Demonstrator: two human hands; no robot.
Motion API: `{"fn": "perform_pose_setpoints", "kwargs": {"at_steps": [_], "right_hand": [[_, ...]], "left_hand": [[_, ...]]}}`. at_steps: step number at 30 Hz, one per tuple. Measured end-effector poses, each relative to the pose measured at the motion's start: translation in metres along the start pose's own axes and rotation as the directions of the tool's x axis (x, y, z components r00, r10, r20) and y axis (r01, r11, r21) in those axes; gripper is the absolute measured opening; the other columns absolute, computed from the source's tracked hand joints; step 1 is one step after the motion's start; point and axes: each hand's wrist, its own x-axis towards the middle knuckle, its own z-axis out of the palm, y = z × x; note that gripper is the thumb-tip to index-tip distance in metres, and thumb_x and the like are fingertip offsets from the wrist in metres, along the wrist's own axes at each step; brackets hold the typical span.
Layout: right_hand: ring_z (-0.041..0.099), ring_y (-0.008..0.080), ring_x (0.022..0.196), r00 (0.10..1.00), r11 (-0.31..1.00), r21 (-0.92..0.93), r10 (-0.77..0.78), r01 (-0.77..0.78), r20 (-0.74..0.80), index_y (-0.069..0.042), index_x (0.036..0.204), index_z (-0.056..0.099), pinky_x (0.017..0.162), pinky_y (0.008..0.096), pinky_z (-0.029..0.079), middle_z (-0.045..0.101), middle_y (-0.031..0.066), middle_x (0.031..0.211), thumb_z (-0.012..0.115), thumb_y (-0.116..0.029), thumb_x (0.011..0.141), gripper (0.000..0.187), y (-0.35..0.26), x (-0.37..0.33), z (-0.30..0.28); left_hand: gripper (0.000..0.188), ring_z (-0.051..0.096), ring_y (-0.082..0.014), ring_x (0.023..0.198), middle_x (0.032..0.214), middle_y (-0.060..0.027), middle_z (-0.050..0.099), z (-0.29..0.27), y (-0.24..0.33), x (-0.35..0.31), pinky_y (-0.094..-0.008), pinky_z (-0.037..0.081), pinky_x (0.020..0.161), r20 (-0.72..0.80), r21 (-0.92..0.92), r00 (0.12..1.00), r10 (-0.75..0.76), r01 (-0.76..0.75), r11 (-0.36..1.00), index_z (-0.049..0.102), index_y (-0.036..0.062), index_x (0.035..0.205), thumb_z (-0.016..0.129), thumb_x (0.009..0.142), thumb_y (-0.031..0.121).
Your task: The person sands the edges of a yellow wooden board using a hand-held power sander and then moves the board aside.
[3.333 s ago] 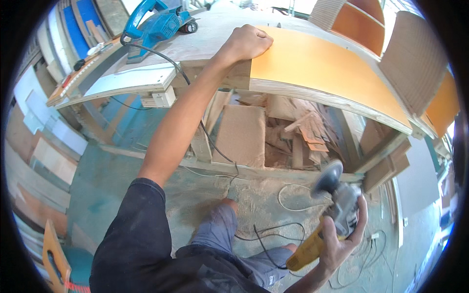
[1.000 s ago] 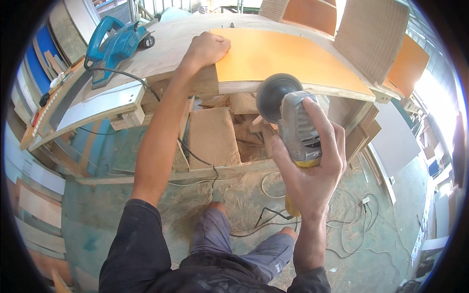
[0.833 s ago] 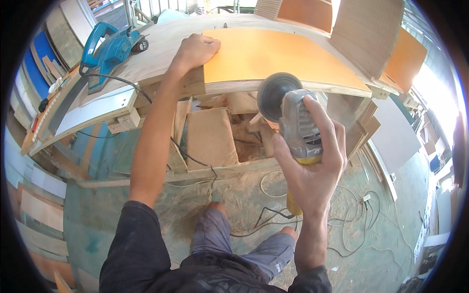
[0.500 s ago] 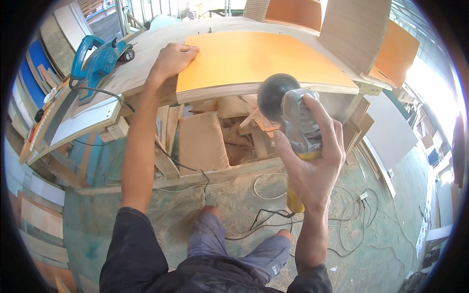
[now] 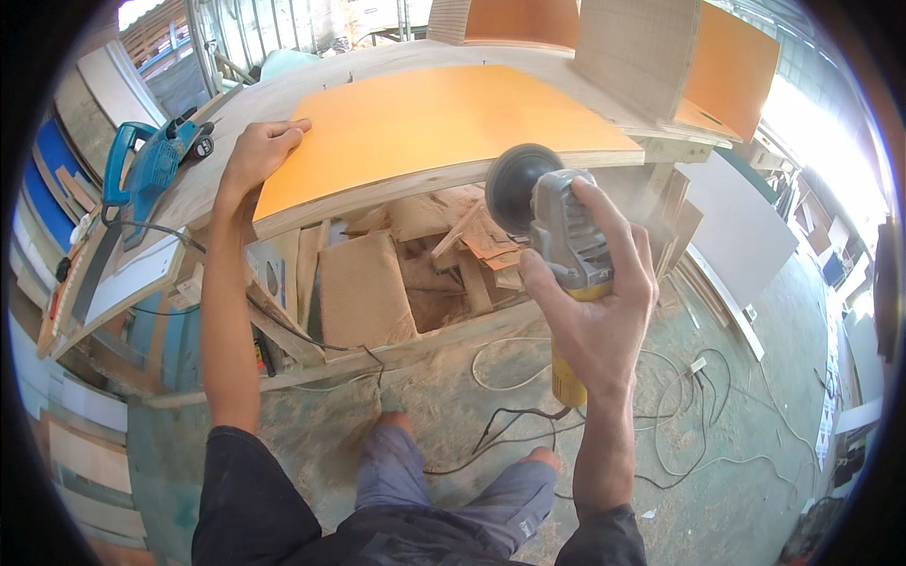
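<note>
With its fingers curled over the panel's left edge, my left hand point(image 5: 260, 154) grips an orange-faced wooden panel point(image 5: 429, 123) lying on the workbench. My right hand point(image 5: 612, 316) is wrapped around a yellow and grey angle grinder point(image 5: 568, 231), held upright with its cord hanging below. The grinder's black round disc point(image 5: 514, 193) faces the panel's bare front edge, right of the middle. The disc overlaps that edge in view, so exact contact is hard to tell. Pale dust hangs just right of the disc.
A teal electric planer point(image 5: 156, 165) rests at the bench's left. Orange-lined wooden boxes point(image 5: 642, 61) stand at the back right. Sawdust and offcuts point(image 5: 486, 231) fill the space under the bench point(image 5: 604, 108). Power cords point(image 5: 698, 443) loop over the dusty floor.
The bench, panel and my left hand have shifted left in view. The grinder stays almost where it was in the picture, so its disc now sits farther right along the panel's front edge.
</note>
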Motion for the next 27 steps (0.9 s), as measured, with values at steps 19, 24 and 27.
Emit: {"fn": "perform_pose_setpoints", "kwargs": {"at_steps": [19,24,27], "right_hand": [[0.066,0.0204,0.100,0.995,0.996,0.093,0.007,0.003,-0.103,-0.017,0.139,0.068,0.091,0.0378,0.056,0.063,0.0088,0.111,0.086,-0.016,0.076,0.066,0.075,0.036,-0.041],[0.067,0.0216,0.116,0.998,0.993,0.111,0.049,-0.043,-0.051,-0.007,0.143,0.063,0.099,0.0365,0.056,0.067,0.0127,0.129,0.082,-0.010,0.079,0.067,0.086,0.044,-0.055],[0.065,0.0192,0.101,0.994,0.993,0.118,0.044,-0.032,-0.097,-0.017,0.141,0.067,0.092,0.0379,0.056,0.062,0.0084,0.112,0.085,-0.017,0.077,0.066,0.098,0.047,-0.060]], "left_hand": [[0.040,0.070,-0.0149,0.104,0.124,-0.0160,0.076,-0.001,0.017,-0.006,-0.0263,0.052,0.093,0.037,-0.028,0.997,-0.065,0.066,0.997,0.070,-0.0056,0.131,0.061,0.100,0.019],[0.041,0.069,-0.0131,0.101,0.123,-0.0142,0.076,-0.007,0.010,-0.005,-0.0257,0.052,0.091,0.054,-0.027,0.995,-0.081,0.083,0.996,0.069,-0.0056,0.133,0.059,0.102,0.020],[0.042,0.068,-0.0142,0.110,0.131,-0.0157,0.073,-0.007,0.013,-0.006,-0.0260,0.050,0.096,0.074,-0.047,0.991,-0.107,0.111,0.993,0.067,-0.0066,0.135,0.058,0.103,0.019]]}}
